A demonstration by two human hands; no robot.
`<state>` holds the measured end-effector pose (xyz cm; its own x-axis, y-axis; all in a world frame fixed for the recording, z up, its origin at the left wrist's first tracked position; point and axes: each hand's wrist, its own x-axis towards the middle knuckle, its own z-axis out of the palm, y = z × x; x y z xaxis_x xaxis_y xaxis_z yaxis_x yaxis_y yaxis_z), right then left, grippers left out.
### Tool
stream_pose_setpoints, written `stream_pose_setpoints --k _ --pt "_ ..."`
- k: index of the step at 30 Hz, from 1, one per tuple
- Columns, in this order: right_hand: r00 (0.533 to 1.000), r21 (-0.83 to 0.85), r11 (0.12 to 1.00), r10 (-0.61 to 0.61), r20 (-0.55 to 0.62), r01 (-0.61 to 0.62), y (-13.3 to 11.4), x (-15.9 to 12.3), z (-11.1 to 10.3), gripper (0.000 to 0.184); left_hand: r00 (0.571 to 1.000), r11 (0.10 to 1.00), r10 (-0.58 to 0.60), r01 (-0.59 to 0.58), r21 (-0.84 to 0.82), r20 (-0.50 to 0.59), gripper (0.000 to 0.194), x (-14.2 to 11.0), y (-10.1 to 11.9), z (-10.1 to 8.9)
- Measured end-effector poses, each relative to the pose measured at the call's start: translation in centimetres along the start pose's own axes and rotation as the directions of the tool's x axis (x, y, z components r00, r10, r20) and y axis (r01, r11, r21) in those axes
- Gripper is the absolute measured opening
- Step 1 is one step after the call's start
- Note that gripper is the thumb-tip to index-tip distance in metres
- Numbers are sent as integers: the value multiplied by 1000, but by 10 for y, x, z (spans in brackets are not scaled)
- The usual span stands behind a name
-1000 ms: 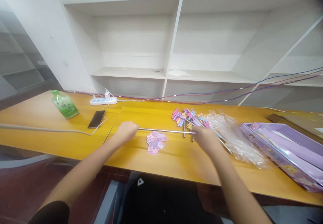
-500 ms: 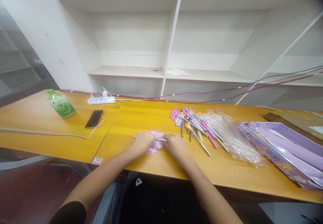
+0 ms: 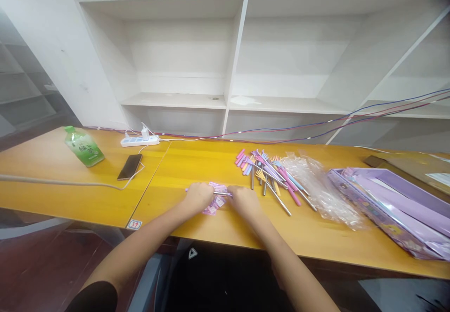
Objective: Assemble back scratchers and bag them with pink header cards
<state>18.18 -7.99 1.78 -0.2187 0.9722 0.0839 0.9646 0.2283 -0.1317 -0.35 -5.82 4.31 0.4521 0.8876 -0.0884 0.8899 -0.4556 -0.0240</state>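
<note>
Left hand: this hand (image 3: 199,196) is closed like a fist, with the palm down, around the silver rod (image 3: 221,193); the finger pads are hidden.
Right hand: this hand (image 3: 244,201) is curled closed too, at the other end of the visible metal; how tight it presses, I cannot tell.
Rod's place: it lies between the two fists, nearly level, above the printed paper slips (image 3: 210,209) on the yellow table (image 3: 183,157); whether it touches them is not clear.
Handling the rod: in my judgement, both fists should keep on one straight line, so that the thin metal does not bend. An even, slow force along its length seems better than a jerk, and the grip should be firm but not crushing.
Rod's look: a short piece of shiny, narrow metal shows, with a small purple part beside the right hand. A purple tip, which seems to belong to it, comes out past the left hand. The rest is covered by the fingers.
Back scratchers: a loose pile (image 3: 270,169) with small hand-shaped heads, in purple, pink, blue and yellow, lies near the right hand.
Farther right: crumpled clear plastic (image 3: 312,185) is next to the pile, and then an open lilac box (image 3: 378,220).
</note>
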Motion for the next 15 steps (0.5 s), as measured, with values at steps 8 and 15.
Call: stream_pose_setpoints --k 8,15 --pt "983 -82 996 -51 -176 37 126 -54 -9 26 999 985 -17 22 170 -29 26 -29 -118 -12" --pt "948 -116 993 -4 -320 -35 265 -125 -27 29 989 973 -24 57 222 -148 30 -75 -209 -2"
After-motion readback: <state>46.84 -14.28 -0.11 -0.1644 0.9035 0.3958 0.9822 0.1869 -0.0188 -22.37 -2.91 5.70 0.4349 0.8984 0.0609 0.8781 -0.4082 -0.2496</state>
